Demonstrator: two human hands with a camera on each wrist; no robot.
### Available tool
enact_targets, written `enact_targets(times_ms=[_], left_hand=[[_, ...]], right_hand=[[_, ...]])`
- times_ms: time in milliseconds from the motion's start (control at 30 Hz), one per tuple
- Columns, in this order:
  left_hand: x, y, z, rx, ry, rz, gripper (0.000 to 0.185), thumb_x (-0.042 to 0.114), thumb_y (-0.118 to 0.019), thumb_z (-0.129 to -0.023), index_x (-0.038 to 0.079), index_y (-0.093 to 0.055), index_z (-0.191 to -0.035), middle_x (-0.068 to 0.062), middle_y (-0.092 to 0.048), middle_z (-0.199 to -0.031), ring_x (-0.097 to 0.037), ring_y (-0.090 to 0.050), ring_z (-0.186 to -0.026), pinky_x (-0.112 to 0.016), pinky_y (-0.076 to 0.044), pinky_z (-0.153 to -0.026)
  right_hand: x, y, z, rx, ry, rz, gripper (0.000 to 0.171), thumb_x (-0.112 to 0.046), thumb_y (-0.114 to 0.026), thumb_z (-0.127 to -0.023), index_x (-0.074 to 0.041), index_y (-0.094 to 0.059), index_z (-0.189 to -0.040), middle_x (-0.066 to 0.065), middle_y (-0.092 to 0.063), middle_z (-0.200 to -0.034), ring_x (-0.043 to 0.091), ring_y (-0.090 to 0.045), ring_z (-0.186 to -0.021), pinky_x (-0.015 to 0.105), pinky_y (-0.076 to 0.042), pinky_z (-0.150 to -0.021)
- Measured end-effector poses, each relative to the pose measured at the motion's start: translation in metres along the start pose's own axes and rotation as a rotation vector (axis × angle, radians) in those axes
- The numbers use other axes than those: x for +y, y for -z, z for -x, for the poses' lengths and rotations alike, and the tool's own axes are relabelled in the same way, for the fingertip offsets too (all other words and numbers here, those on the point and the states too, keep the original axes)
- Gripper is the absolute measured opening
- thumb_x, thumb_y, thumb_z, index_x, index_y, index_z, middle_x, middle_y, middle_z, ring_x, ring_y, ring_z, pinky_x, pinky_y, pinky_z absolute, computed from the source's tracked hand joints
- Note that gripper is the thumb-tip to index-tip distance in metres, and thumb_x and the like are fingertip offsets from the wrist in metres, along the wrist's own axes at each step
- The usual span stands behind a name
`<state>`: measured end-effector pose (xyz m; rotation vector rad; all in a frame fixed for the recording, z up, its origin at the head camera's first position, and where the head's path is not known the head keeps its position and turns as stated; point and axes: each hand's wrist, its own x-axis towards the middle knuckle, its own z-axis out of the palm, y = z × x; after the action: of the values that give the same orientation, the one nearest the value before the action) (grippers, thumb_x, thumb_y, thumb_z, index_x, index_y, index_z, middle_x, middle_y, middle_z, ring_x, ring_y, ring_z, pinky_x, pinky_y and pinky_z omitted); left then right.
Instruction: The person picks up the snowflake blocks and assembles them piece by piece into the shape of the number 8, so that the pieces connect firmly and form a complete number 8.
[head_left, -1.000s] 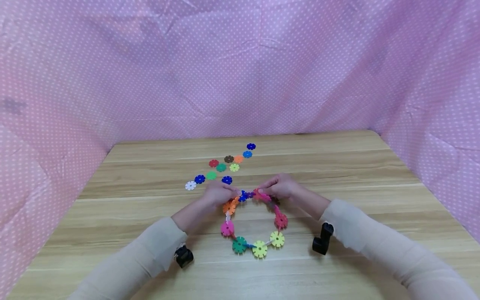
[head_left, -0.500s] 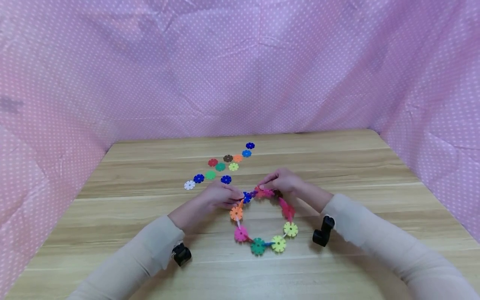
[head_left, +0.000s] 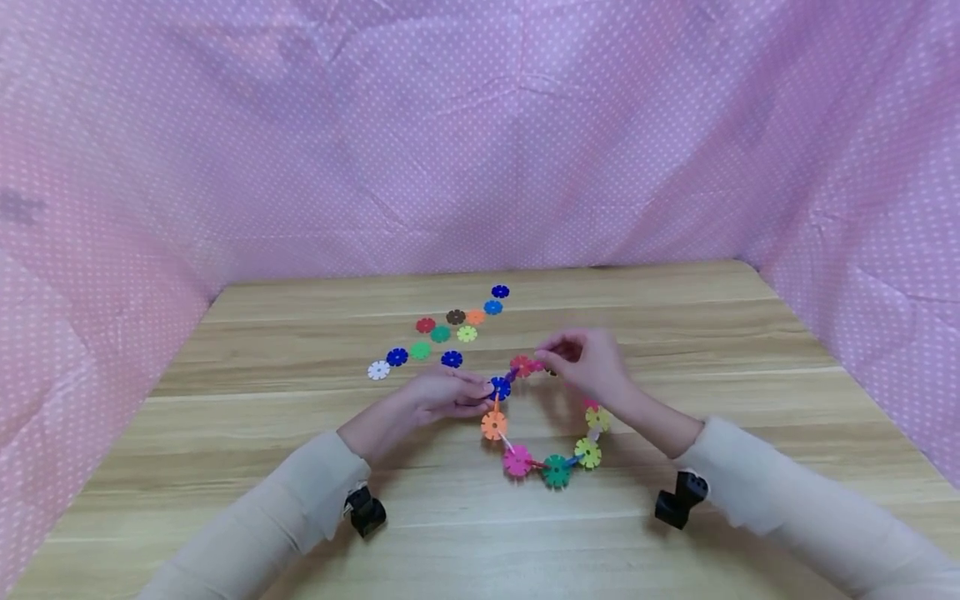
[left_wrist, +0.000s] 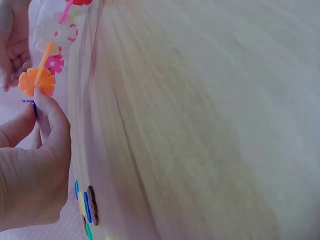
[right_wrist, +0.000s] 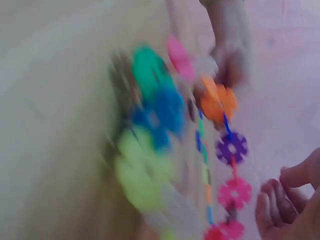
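A closed ring of slotted, flower-shaped plastic discs, linked edge to edge, hangs from my left hand [head_left: 442, 393]. That hand's thumb and fingers pinch a dark blue disc [head_left: 500, 388] at the ring's upper left. Below it run an orange disc [head_left: 494, 426], a pink disc [head_left: 517, 461], a green disc [head_left: 557, 471] and a yellow disc [head_left: 588, 453]. My right hand [head_left: 596, 367] is by the upper right of the ring, hiding part of it. In the right wrist view, its loosely bent fingers [right_wrist: 272, 205] are apart from the nearby pink disc [right_wrist: 234, 193].
Several loose discs lie beyond the ring on the wooden table [head_left: 262, 467], among them a white disc [head_left: 378, 370], a brown disc [head_left: 456, 317] and a red disc [head_left: 426, 325]. Pink dotted cloth [head_left: 480, 167] stands behind the table and along its sides.
The ring has shifted to the right, its lower part swinging with it. My right hand has let go of the red and pink discs and moved right; the left keeps pinching the blue disc.
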<state>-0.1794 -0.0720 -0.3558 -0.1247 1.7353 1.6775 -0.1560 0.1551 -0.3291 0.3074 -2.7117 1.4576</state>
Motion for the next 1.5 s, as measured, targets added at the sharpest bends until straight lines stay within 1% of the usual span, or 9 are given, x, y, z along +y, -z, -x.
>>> enact_targets(times_ms=[100, 233, 333, 467, 567, 767, 1033, 1267, 1500], left_hand=[[-0.001, -0.002, 0.001, 0.013, -0.008, -0.002, 0.031, 0.0, -0.059, -0.092, -0.005, -0.061, -0.122, -0.011, -0.073, -0.101, -0.013, -0.07, -0.084, -0.032, -0.057, -0.09], [-0.003, -0.01, -0.001, 0.029, -0.015, 0.027, 0.032, -0.002, -0.058, -0.092, -0.005, -0.06, -0.123, -0.022, -0.068, -0.115, -0.015, -0.071, -0.087, -0.033, -0.057, -0.091], [-0.003, -0.02, -0.004, 0.052, -0.016, 0.063, 0.032, -0.004, -0.062, -0.088, -0.006, -0.062, -0.12, -0.024, -0.068, -0.114, -0.015, -0.072, -0.081, -0.032, -0.058, -0.088], [-0.003, -0.03, -0.006, 0.097, -0.037, 0.058, 0.029, -0.006, -0.065, -0.085, -0.005, -0.066, -0.114, -0.023, -0.07, -0.11, -0.014, -0.072, -0.073, -0.03, -0.06, -0.083], [-0.002, -0.034, -0.004, 0.114, -0.066, 0.019, 0.027, -0.006, -0.066, -0.084, -0.006, -0.067, -0.111, -0.024, -0.07, -0.109, -0.014, -0.072, -0.073, -0.03, -0.06, -0.081], [-0.003, -0.029, -0.001, 0.155, -0.136, -0.183, 0.021, 0.004, -0.07, -0.085, 0.001, -0.071, -0.106, -0.017, -0.074, -0.101, -0.017, -0.074, -0.081, -0.028, -0.06, -0.078], [0.001, 0.008, 0.016, 0.307, -0.242, -0.554, 0.017, 0.017, -0.072, -0.086, 0.011, -0.074, -0.102, -0.005, -0.074, -0.096, -0.012, -0.068, -0.085, -0.026, -0.058, -0.077], [-0.001, 0.041, 0.033, 0.361, -0.37, -0.728, 0.017, 0.014, -0.071, -0.086, 0.006, -0.073, -0.101, -0.009, -0.074, -0.094, -0.015, -0.066, -0.081, -0.024, -0.056, -0.069], [-0.006, 0.062, 0.047, 0.398, -0.323, -0.828, 0.017, 0.011, -0.07, -0.086, 0.003, -0.072, -0.101, -0.01, -0.072, -0.094, -0.016, -0.064, -0.083, -0.025, -0.056, -0.071]], right_hand=[[0.0, -0.007, 0.008, -0.119, -0.15, -0.068, 0.018, -0.014, -0.07, -0.087, -0.001, -0.072, -0.099, 0.015, -0.075, -0.091, 0.017, -0.069, -0.075, 0.02, -0.056, -0.065], [0.002, -0.014, 0.012, -0.234, -0.407, -0.298, 0.027, -0.013, -0.065, -0.091, 0.004, -0.068, -0.112, 0.016, -0.074, -0.1, 0.015, -0.072, -0.085, 0.026, -0.06, -0.078], [0.004, -0.016, 0.012, -0.245, -0.542, -0.445, 0.032, -0.011, -0.063, -0.093, 0.007, -0.062, -0.12, 0.013, -0.075, -0.093, 0.013, -0.072, -0.082, 0.028, -0.06, -0.08], [0.01, -0.018, 0.012, -0.227, -0.616, -0.528, 0.038, -0.01, -0.064, -0.091, 0.006, -0.058, -0.125, 0.0, -0.074, -0.082, 0.008, -0.07, -0.074, 0.025, -0.06, -0.077], [0.014, -0.019, 0.011, -0.214, -0.638, -0.567, 0.04, -0.008, -0.065, -0.091, 0.006, -0.057, -0.127, -0.002, -0.073, -0.08, 0.007, -0.07, -0.073, 0.024, -0.06, -0.075], [0.02, -0.019, 0.012, -0.171, -0.61, -0.544, 0.038, -0.005, -0.066, -0.089, 0.007, -0.058, -0.124, 0.001, -0.074, -0.087, 0.006, -0.07, -0.074, 0.023, -0.06, -0.074], [0.031, -0.014, 0.013, -0.129, -0.471, -0.364, 0.033, -0.008, -0.071, -0.085, 0.007, -0.064, -0.114, 0.008, -0.076, -0.092, 0.008, -0.07, -0.068, 0.025, -0.06, -0.072], [0.034, -0.011, 0.012, -0.125, -0.406, -0.205, 0.026, -0.013, -0.074, -0.084, 0.003, -0.069, -0.105, 0.009, -0.076, -0.085, 0.01, -0.069, -0.064, 0.021, -0.057, -0.065], [0.033, -0.011, 0.009, -0.119, -0.383, -0.144, 0.02, -0.007, -0.073, -0.084, 0.003, -0.071, -0.1, 0.013, -0.074, -0.087, 0.008, -0.067, -0.064, 0.023, -0.058, -0.06]])
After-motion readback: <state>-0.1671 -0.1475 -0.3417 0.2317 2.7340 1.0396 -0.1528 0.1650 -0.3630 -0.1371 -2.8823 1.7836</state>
